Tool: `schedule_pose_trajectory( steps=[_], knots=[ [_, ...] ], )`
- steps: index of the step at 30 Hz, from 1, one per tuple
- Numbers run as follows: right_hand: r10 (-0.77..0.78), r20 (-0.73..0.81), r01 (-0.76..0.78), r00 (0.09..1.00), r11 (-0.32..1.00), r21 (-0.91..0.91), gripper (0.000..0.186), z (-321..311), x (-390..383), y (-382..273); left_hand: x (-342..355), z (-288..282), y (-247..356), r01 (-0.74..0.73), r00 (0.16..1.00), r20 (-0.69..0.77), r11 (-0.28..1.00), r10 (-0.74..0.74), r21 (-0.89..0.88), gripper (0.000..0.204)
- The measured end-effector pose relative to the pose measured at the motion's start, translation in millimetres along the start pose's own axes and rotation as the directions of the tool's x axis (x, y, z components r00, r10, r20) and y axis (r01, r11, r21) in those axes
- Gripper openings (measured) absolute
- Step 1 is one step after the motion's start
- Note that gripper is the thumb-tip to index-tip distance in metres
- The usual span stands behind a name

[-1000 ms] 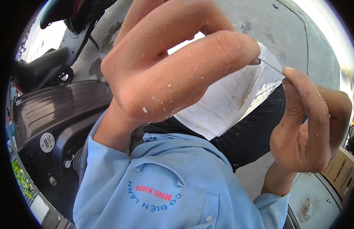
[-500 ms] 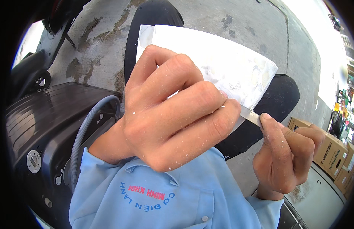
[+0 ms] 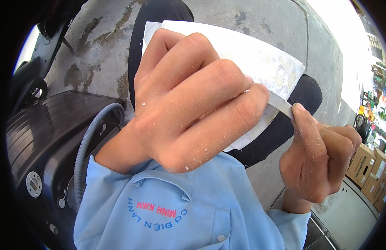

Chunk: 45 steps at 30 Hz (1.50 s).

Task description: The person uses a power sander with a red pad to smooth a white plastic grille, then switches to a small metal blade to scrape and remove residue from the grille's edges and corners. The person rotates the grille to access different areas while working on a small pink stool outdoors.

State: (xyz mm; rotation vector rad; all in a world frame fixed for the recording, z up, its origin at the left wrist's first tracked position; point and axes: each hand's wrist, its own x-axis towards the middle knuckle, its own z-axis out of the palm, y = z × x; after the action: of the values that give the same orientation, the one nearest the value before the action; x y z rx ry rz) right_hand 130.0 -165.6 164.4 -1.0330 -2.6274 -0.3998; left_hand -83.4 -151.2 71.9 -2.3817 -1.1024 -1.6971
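Note:
My left hand is closed over the middle of my lap, its curled fingers gripping a thin, flat translucent strip. My right hand pinches the strip's other end between thumb and forefinger, the remaining fingers curled. Behind my left hand, a white rectangular sheet-like piece with a smudged, rough patch lies across my dark-trousered knees. Small pale flecks dot my left hand. The part of the strip inside my left fingers is hidden.
A dark appliance casing with a grey corrugated hose is at my left, a dark motorbike beyond it. Cardboard boxes and a pale scuffed metal panel are at my right. Stained concrete floor surrounds me.
One second ago my left hand was higher; it dropped, uncovering more of the white piece. Since half a second ago both hands have risen slightly in view, still gripping the strip.

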Motion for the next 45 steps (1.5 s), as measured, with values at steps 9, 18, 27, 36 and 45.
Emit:
schedule_pose_trajectory(
  steps=[9,18,27,36,45],
  knots=[
    [0.052,0.117,-0.059,0.992,0.997,0.05,0.032,-12,-13,-23,-20,-14,21,0.073,0.992,0.101,0.997,-0.071,-0.021,0.034],
    [-0.041,-0.062,0.039,0.997,0.998,-0.041,0.03,9,16,13,12,16,-31,-0.13,0.986,-0.093,0.989,0.136,0.071,0.038],
    [-0.027,0.102,0.032,0.994,0.998,-0.049,0.025,-8,-14,-25,-31,-14,20,0.056,0.991,0.124,0.998,-0.055,-0.005,0.035],
    [-0.077,-0.2,0.098,0.977,0.991,0.096,0.033,30,21,34,26,14,-51,-0.312,0.942,-0.103,0.947,0.319,0.075,0.033],
    [0.032,0.003,-0.033,0.999,0.993,0.113,0.033,5,-17,-13,-13,-16,14,0.057,0.987,0.148,0.998,-0.054,-0.02,0.031]
  ],
)
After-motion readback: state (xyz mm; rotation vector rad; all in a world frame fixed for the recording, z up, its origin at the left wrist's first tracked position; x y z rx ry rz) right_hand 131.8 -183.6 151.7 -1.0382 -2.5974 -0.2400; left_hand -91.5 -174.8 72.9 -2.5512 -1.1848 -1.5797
